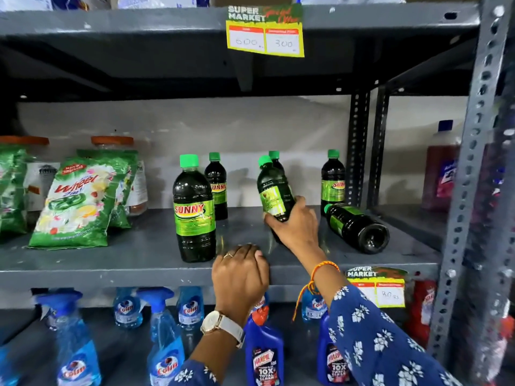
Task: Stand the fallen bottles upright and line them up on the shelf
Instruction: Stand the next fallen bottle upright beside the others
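Note:
Dark green Sunny bottles with green caps stand on the grey middle shelf. My right hand grips one bottle low on its body, lifted off the shelf and tilted to the left. A large bottle stands upright at the front. Two more stand upright at the back, one behind the large bottle and one at the right. Another cap shows behind the held bottle. One bottle lies on its side at the right, base toward me. My left hand rests curled on the shelf's front edge, holding nothing.
Green Wheel detergent pouches and orange-lidded jars fill the shelf's left. A perforated metal upright bounds the right side. Blue Colin spray bottles and Harpic bottles stand on the shelf below. A price tag hangs overhead.

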`<action>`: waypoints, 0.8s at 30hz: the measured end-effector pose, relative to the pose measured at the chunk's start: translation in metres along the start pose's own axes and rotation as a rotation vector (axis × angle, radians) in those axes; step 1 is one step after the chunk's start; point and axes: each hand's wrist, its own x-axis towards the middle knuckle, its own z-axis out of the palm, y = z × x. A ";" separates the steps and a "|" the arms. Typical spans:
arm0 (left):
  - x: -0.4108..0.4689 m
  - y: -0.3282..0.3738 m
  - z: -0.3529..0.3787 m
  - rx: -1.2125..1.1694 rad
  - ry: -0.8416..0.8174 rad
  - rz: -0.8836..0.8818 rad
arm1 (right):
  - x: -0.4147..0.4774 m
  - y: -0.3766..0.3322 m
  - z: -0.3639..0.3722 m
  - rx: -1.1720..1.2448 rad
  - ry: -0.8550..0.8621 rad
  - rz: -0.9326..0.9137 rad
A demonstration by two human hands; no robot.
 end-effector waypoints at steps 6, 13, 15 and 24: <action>0.004 -0.001 0.000 -0.012 0.031 -0.016 | 0.007 0.005 0.002 0.153 -0.017 -0.022; -0.002 0.001 0.003 -0.006 0.009 -0.016 | 0.001 0.010 0.003 0.143 -0.064 0.065; -0.002 0.001 0.002 -0.013 0.017 -0.018 | 0.000 0.008 0.003 0.119 -0.048 0.084; -0.003 -0.001 0.004 -0.015 0.009 -0.026 | 0.006 0.006 0.001 0.428 -0.188 0.194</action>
